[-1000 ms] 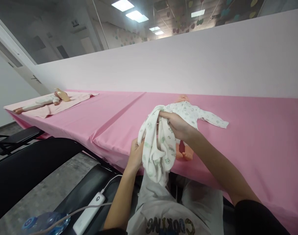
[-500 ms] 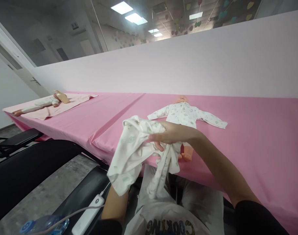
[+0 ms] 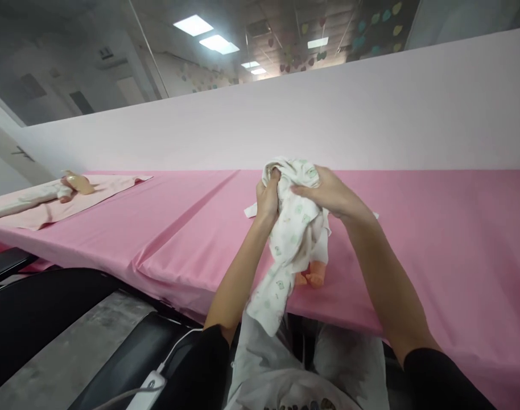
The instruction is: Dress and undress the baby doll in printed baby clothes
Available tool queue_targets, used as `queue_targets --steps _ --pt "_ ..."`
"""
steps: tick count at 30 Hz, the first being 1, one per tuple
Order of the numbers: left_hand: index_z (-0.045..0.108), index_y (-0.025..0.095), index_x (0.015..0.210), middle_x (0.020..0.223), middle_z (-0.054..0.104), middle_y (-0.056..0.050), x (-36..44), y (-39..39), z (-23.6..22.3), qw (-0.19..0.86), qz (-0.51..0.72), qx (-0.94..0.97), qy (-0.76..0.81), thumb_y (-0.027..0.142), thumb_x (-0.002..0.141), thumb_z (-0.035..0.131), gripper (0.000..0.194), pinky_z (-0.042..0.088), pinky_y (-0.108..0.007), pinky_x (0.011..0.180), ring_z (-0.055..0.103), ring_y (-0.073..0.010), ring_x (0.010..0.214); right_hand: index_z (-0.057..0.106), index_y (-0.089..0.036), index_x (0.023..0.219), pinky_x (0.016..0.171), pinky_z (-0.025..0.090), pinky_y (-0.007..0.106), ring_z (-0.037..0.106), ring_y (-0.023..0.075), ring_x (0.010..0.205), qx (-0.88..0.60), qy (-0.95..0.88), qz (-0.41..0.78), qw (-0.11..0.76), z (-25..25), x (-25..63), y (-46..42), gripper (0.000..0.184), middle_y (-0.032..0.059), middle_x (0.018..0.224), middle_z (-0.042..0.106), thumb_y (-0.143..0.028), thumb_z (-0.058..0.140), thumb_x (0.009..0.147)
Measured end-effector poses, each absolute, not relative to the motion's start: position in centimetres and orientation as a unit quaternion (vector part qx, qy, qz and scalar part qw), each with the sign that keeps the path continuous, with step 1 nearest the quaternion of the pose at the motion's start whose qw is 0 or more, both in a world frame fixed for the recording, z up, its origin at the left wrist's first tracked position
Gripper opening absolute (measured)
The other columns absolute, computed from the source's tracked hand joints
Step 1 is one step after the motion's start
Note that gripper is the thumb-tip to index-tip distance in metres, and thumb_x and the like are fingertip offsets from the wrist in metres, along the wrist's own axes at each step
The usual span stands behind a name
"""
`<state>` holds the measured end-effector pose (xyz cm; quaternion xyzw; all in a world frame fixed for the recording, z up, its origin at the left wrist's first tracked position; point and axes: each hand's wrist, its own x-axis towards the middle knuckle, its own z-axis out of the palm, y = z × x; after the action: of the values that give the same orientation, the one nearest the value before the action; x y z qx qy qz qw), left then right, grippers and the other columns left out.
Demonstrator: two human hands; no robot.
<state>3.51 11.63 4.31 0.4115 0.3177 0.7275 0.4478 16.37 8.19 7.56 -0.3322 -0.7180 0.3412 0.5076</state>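
Note:
Both hands hold up a white baby garment [image 3: 292, 228] with a small green print, bunched at its top and hanging down toward my lap. My left hand [image 3: 268, 196] grips its upper left edge, thumb on the cloth. My right hand [image 3: 328, 193] is closed on the upper right side, with some fingers hidden behind the fabric. Beneath the garment a baby doll lies on the pink-covered table [image 3: 192, 228]; the doll's feet [image 3: 315, 274] and the tips of its white sleeves show, while its head and body are covered from view.
At the far left a second doll [image 3: 33, 196] and a yellowish bottle [image 3: 81, 183] lie on a pale pink cloth [image 3: 110, 193]. Black chairs [image 3: 50, 319] stand by the table's near edge. A white power strip [image 3: 147, 390] with a cable lies on one seat. A white wall [image 3: 243, 131] rises behind.
The garment has moved up and right, now in front of the doll's upper body. My left hand, previously hidden under the cloth, now shows, gripping its upper edge. The view has shifted right.

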Motion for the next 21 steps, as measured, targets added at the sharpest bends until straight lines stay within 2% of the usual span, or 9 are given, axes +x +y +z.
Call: queue_targets --steps 2,5,7,8,11,13,16,18,21 --pt "0.062 0.014 0.079 0.067 0.062 0.0 4.8 11.8 4.8 0.478 0.691 0.459 0.29 0.04 0.073 0.068 0.027 0.047 -0.021 0.063 0.062 -0.015 0.074 0.061 -0.015 0.088 0.082 0.047 0.036 0.061 0.0192 0.085 -0.339 -0.665 0.299 0.595 8.6 18.8 8.5 0.027 0.0022 0.086 0.065 -0.02 0.075 0.065" --pt "0.064 0.014 0.076 0.067 0.062 0.0 6.3 10.2 6.1 0.529 0.558 0.591 0.244 0.034 0.067 0.074 0.024 0.047 -0.023 0.062 0.063 -0.0175 0.074 0.054 -0.016 0.073 0.064 0.046 0.027 0.056 0.0116 0.064 -0.327 -0.57 0.223 0.72 10.2 22.3 6.6 0.024 -0.0041 0.067 0.057 -0.012 0.075 0.061" --pt "0.065 0.014 0.078 0.069 0.063 -0.001 7.2 8.6 7.3 0.563 0.438 0.665 0.221 0.03 0.063 0.078 0.025 0.049 -0.025 0.064 0.064 -0.0202 0.076 0.051 -0.016 0.068 0.059 0.042 0.022 0.051 0.008 0.06 -0.331 -0.541 0.157 0.757 11.1 24.0 4.1 0.023 -0.006 0.063 0.052 -0.006 0.071 0.063" --pt "0.066 0.014 0.08 0.072 0.063 -0.002 7.7 7.9 7.9 0.574 0.409 0.678 0.212 0.029 0.063 0.077 0.026 0.05 -0.026 0.065 0.064 -0.0213 0.078 0.053 -0.017 0.071 0.062 0.042 0.021 0.051 0.0073 0.064 -0.361 -0.534 0.118 0.756 11.4 24.6 2.8 0.019 -0.0056 0.066 0.052 -0.005 0.067 0.066" --pt "0.065 0.014 0.09 0.084 0.066 -0.003 9.1 7.1 9.0 0.606 0.407 0.661 0.175 0.031 0.072 0.072 0.026 0.053 -0.031 0.074 0.065 -0.0238 0.089 0.062 -0.02 0.087 0.068 0.04 0.02 0.05 0.0073 0.076 -0.474 -0.526 0.019 0.706 12.0 25.6 -0.1 0.016 -0.0041 0.079 0.055 -0.01 0.06 0.075" --pt "0.064 0.014 0.098 0.093 0.066 -0.003 9.6 7.8 9.0 0.631 0.438 0.624 0.143 0.03 0.078 0.066 0.026 0.052 -0.036 0.082 0.063 -0.0253 0.098 0.064 -0.023 0.093 0.065 0.04 0.02 0.05 0.0084 0.076 -0.507 -0.544 0.012 0.669 12.0 25.7 -0.6 0.021 -0.0037 0.082 0.056 -0.018 0.067 0.073" --pt "0.062 0.014 0.104 0.101 0.067 -0.003 9.5 9.5 7.8 0.663 0.489 0.555 0.115 0.03 0.084 0.057 0.026 0.048 -0.038 0.09 0.059 -0.0261 0.108 0.066 -0.021 0.087 0.056 0.039 0.021 0.051 0.0088 0.065 -0.523 -0.633 0.079 0.565 11.5 25.3 0.8 0.023 -0.0024 0.077 0.059 -0.028 0.075 0.068" --pt "0.062 0.014 0.105 0.102 0.068 -0.004 8.9 10.7 6.3 0.681 0.508 0.514 0.117 0.032 0.086 0.054 0.028 0.047 -0.037 0.092 0.059 -0.0255 0.109 0.067 -0.02 0.084 0.053 0.039 0.022 0.051 0.009 0.061 -0.515 -0.69 0.134 0.491 10.8 24.6 2.6 0.018 -0.0009 0.076 0.061 -0.035 0.07 0.074" --pt "0.062 0.015 0.104 0.102 0.069 -0.006 7.9 11.9 3.8 0.689 0.508 0.498 0.138 0.034 0.081 0.06 0.03 0.046 -0.035 0.094 0.06 -0.0238 0.106 0.068 -0.018 0.085 0.053 0.043 0.023 0.056 0.0114 0.064 -0.507 -0.693 0.219 0.463 9.7 24.3 5.4 0.02 0.002 0.08 0.064 -0.036 0.069 0.075"
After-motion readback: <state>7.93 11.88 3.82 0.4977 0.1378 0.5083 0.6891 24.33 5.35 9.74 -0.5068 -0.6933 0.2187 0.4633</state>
